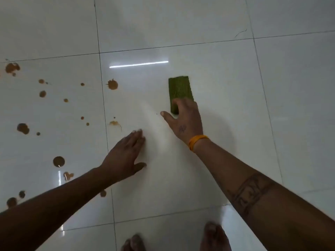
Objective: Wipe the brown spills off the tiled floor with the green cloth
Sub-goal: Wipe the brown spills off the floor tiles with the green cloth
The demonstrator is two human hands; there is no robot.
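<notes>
**Cloth under the right hand, spills off to the left**

Cloth first: the single green cloth, folded into a narrow rectangle, lies on the tiled floor with its long axis running away from the person. The right hand rests on its near end, fingers laid over the fabric and thumb spread out to the side; whether the fingers actually pinch it cannot be told. The left hand is flat on the bare tile, fingers together, holding nothing, and sits nearer the mess. The brown spills all lie to the left of the cloth, mostly on the neighbouring tile beyond the grout line: roughly twenty separate spots, about eight large blots and the rest small drops. Nearest the cloth is one round blot and a thin smear. Wiping likely calls for a leftward sweep.
</notes>
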